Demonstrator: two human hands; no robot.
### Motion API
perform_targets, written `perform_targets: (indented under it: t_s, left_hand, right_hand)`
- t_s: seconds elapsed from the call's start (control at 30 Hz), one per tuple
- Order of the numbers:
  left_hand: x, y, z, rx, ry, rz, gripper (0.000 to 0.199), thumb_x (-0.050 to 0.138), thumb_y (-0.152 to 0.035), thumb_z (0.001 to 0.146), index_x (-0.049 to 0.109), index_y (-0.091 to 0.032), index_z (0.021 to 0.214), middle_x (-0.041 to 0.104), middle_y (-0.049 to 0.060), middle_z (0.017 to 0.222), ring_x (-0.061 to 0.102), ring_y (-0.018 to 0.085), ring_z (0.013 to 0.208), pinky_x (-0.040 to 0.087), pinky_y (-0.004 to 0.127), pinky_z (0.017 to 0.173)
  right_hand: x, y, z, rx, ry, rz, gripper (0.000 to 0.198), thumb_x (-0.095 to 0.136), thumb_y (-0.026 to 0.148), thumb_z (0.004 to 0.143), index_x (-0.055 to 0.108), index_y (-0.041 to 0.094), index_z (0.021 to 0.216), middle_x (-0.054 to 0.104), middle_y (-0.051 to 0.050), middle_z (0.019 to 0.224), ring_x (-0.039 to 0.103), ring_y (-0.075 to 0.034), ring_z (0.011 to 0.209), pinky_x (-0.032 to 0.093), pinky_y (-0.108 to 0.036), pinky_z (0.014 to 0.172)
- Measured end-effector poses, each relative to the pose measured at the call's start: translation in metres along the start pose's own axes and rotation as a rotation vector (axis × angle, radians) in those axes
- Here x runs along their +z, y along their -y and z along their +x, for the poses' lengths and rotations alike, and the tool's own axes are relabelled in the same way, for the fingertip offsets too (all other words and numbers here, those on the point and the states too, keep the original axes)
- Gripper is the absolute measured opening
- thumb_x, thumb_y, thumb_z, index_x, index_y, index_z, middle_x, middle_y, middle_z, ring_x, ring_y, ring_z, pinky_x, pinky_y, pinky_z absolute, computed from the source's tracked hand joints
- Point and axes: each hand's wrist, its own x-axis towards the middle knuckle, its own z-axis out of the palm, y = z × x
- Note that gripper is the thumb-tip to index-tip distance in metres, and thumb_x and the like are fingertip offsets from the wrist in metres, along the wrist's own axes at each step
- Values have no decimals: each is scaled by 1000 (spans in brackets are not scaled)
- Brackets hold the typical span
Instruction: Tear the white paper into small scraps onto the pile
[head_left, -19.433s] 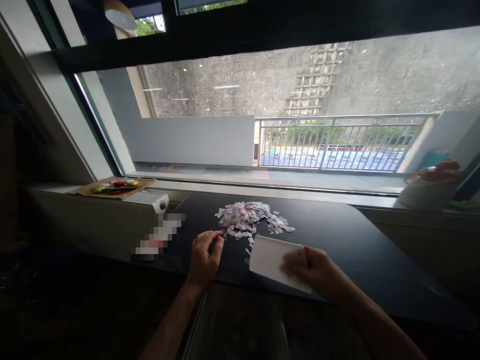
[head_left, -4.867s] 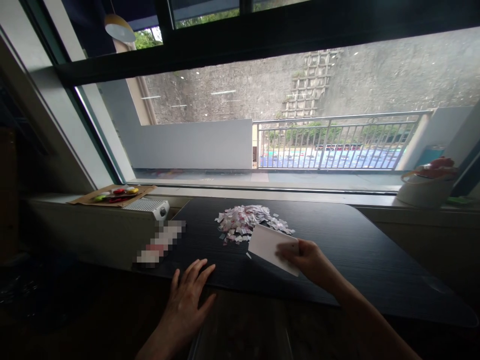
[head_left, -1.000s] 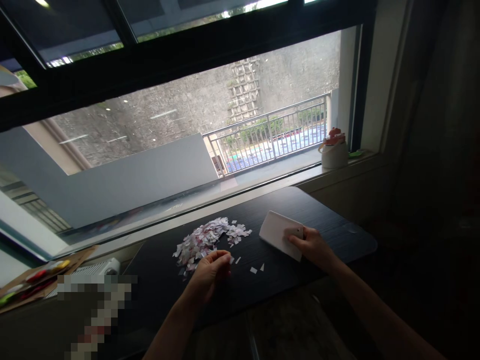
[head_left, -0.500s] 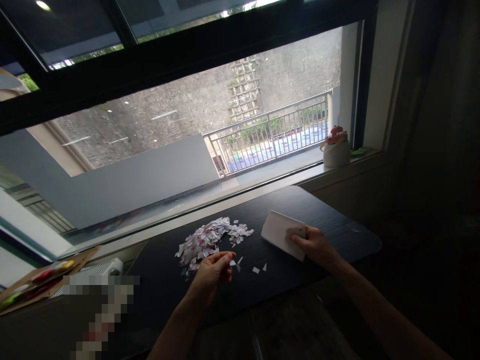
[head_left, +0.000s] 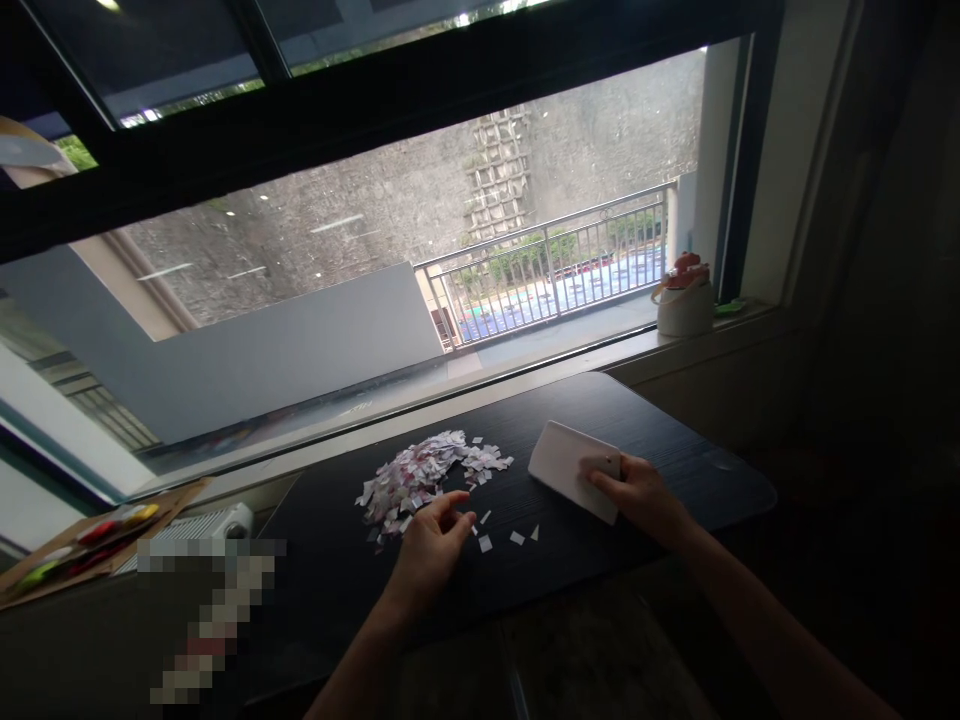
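Note:
A heap of small cut paper pieces (head_left: 420,470), mostly white with some pinkish ones, lies on the dark table (head_left: 570,410). My left hand (head_left: 433,540) hovers at the heap's near edge. Its thumb and index finger are apart, and I see nothing between them. Just right of those fingertips rests a loose white paper piece (head_left: 485,543), with two more scraps (head_left: 517,538) beside it. In my right hand (head_left: 645,495) is a flat white panel (head_left: 566,462) with rounded corners and a small dark hole, gripped at its right edge, thumb on top and other fingers hidden.
Behind the table runs a window sill (head_left: 637,345) bearing a white jug with a red top (head_left: 684,300). A white radiator (head_left: 195,535) and a brown board with colourful items (head_left: 90,545) stand at the left. The table's rounded right corner (head_left: 761,495) lies in shadow.
My left thumb and index finger have parted, and a paper piece that was at their tips now lies on the table. The right hand keeps its hold; the view shifts slightly.

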Motion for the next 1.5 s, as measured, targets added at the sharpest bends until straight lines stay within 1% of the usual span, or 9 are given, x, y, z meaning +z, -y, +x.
perform_targets:
  t_s: [0.2,0.3,0.43,0.63,0.77,0.93,1.13,1.37,1.5]
  left_hand:
    - [-3,-3,-12,188,-92,200,30,60,-29,74,70,-18,101,71,5,84,64,22,85,46,37,86]
    - [-13,1,-18,420,-149,391,33,55,-28,79,66,-21,109,70,5,82,63,22,87,48,39,87]
    - [-35,18,-18,639,-284,528,31,55,-27,79,66,-23,107,68,7,105,58,23,105,47,41,93]
    - [-85,66,-22,583,-572,556,28,55,-38,78,67,-23,99,68,6,101,58,25,103,47,43,94]
    - [-98,88,-29,507,-665,511,33,54,-43,77,67,-21,97,68,8,101,58,27,106,47,45,95]
    - [-95,94,-31,426,-686,431,33,54,-47,76,67,-22,93,69,6,100,58,27,106,47,44,95]
    - [-91,90,-32,445,-660,455,35,53,-47,77,67,-21,96,70,7,93,57,27,106,45,45,97]
    - [-92,90,-32,455,-661,492,36,52,-48,77,67,-20,94,70,7,90,59,27,100,47,45,93]
    - [-92,88,-32,454,-664,487,35,52,-48,77,67,-21,92,70,6,90,60,26,99,47,43,93]
  right_hand:
    - [1,-8,-1,40,66,178,39,70,44,67,73,12,89,76,-9,81,69,-27,77,54,-34,64]
    - [9,2,-4,-103,165,147,35,70,45,69,74,15,87,75,-7,80,68,-25,77,53,-33,66]
    - [26,25,-5,-320,349,-74,26,60,39,81,73,18,88,72,-2,76,64,-19,70,49,-27,61]
    - [18,35,-4,-368,588,-283,20,55,23,82,74,18,86,73,-2,79,64,-18,71,47,-26,63]
    - [27,41,-1,-377,584,-292,20,56,23,81,74,18,88,73,-3,80,65,-19,73,48,-27,65]
    - [48,40,11,-350,669,-226,22,57,23,78,75,17,89,75,-6,88,67,-24,83,51,-32,73]
    - [4,31,9,-285,700,-213,16,62,23,76,75,18,85,76,-6,92,68,-26,91,51,-36,84]
    - [24,35,-3,-375,808,-58,16,63,13,75,76,19,83,73,-7,96,68,-22,90,52,-32,81]
    - [-2,29,-3,-332,754,-120,11,66,17,73,76,18,77,74,-8,93,69,-23,87,53,-32,79]
